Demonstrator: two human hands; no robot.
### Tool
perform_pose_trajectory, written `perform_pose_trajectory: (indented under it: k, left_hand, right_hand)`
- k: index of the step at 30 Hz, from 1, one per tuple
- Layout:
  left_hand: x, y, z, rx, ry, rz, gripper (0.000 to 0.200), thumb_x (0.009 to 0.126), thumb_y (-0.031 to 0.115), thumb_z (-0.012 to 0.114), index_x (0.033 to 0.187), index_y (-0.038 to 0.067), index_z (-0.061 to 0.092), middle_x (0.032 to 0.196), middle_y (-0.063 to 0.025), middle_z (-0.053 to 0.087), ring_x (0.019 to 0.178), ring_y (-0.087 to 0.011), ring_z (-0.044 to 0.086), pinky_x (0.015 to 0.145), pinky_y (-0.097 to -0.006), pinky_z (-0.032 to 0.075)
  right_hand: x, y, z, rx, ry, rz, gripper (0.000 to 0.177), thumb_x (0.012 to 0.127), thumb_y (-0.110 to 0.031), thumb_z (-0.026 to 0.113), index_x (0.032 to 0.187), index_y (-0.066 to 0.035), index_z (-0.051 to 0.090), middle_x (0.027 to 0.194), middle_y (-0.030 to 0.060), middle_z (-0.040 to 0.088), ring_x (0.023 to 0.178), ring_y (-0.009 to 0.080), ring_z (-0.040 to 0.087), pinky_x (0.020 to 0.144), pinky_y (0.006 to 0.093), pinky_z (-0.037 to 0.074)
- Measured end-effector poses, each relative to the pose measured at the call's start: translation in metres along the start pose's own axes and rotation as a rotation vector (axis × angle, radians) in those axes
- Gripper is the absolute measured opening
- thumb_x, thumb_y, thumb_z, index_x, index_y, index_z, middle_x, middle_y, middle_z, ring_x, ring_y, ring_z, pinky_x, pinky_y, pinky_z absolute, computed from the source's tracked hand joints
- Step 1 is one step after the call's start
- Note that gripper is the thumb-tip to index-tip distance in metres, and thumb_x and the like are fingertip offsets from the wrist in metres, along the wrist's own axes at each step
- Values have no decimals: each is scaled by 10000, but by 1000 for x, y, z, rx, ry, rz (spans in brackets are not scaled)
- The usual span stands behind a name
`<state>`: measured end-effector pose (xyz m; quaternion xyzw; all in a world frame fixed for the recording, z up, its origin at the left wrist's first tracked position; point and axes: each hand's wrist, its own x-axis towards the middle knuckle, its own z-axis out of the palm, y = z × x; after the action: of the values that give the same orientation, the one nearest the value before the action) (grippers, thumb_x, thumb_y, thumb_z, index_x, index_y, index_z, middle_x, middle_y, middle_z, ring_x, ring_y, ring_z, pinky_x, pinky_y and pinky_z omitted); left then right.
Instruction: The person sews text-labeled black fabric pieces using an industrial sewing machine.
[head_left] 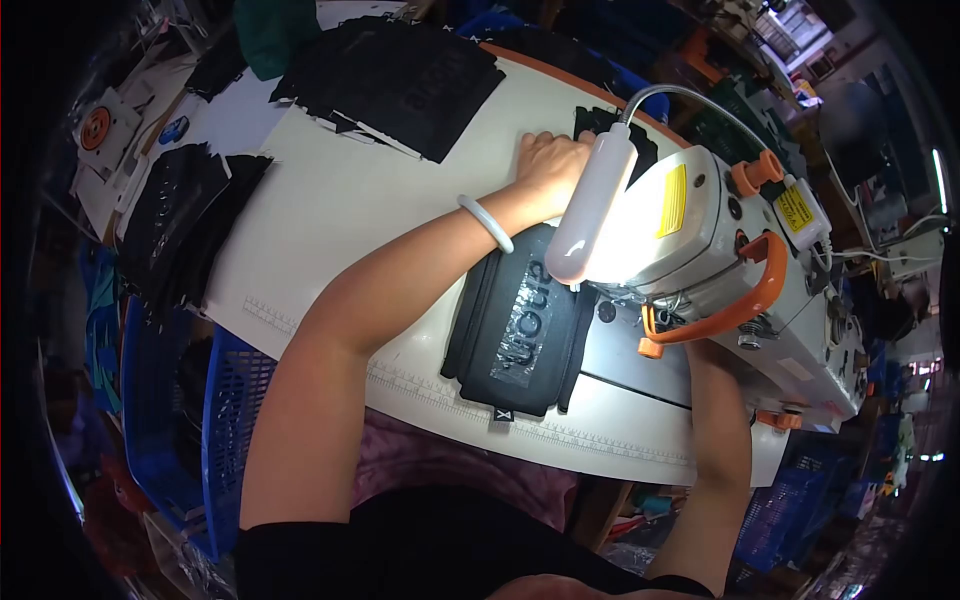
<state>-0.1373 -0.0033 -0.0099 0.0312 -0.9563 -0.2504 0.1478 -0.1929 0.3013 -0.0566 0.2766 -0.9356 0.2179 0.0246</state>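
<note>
My left hand [553,168] is stretched out past the black padded piece, beside a small stack of dark fabric [640,148] behind the lamp. Its fingers are partly bent and partly hidden, so a hold cannot be made out. A white bangle circles that wrist. The black padded piece with raised lettering [525,325] lies on the white table under my left forearm, just left of the sewing machine [690,225]. My right forearm reaches under the machine's arm, and the hand is hidden behind it. A lit lamp [597,205] hangs over the machine head.
Black fabric panels [400,85] are piled at the table's back, with another pile [180,225] at the left. A blue crate [225,440] stands below the left edge. An orange guard [735,310] juts from the machine. Rulers run along the table's [420,385] front edge.
</note>
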Motion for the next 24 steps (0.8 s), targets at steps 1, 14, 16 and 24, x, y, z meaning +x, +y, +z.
perform_pose_trajectory:
  k: [1, 14, 16, 24]
  left_hand:
    - [0, -1, 2, -27, 7, 11, 458, 830, 384, 678, 1105, 21, 634, 1072, -232, 704, 1055, -369, 661, 930, -472, 408]
    - [-7, -64, -77, -104, 484, -128, 306, 845, -61, 617, 1091, 111, 678, 1123, -208, 542, 955, -387, 614, 923, -426, 513]
    - [-8, -130, -107, 153, 601, -32, 174, 927, 53, 633, 1061, 146, 694, 951, -173, 596, 926, -351, 614, 840, -433, 513]
    - [-73, -92, -111, 141, 242, 224, 270, 912, 217, 710, 1142, 76, 702, 1122, -147, 622, 1140, -354, 540, 966, -446, 454]
  right_hand:
    - [-2, -2, 2, 2, -3, 3, 573, 977, -412, 598, 1433, -84, 486, 1415, 186, 533, 1323, 340, 496, 1107, 450, 388]
    - [-37, -5, 12, 177, -15, -18, 555, 967, -411, 594, 1414, -94, 511, 1444, 176, 519, 1380, 319, 453, 1165, 450, 334]
    - [-51, -10, 2, 208, -64, -12, 552, 965, -411, 593, 1411, -96, 515, 1448, 175, 517, 1388, 315, 446, 1174, 449, 326]
    - [-118, -116, -99, -103, -288, 12, 184, 984, -214, 623, 1060, -47, 629, 1057, 89, 691, 959, 281, 650, 853, 442, 492]
